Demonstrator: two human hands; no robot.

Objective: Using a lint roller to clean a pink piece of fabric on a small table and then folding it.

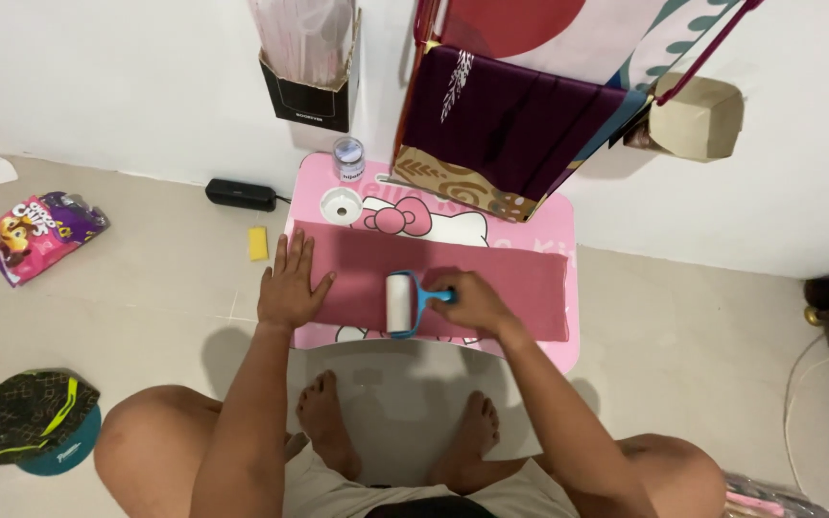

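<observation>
Two hands working: left hand (290,285) lying flat, spread wide on dark pink cloth strip (491,278); right hand (467,299) gripping blue-handled white lint roller (400,303), probably touching cloth.

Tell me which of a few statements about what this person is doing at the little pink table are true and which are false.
1. The right hand holds a lint roller with a blue handle. True.
2. The left hand is lifted clear of the table. False: it lies flat, fingers spread, on the left end of the dark pink cloth.
3. The cloth is spread across the pink table. True.
4. The roller rests on the floor. False: it sits on the cloth, between the two hands.
5. A cap lies on the floor at the person's left. True.
6. The snack bag sits on the table. False: it lies on the floor, left of the table.
</observation>
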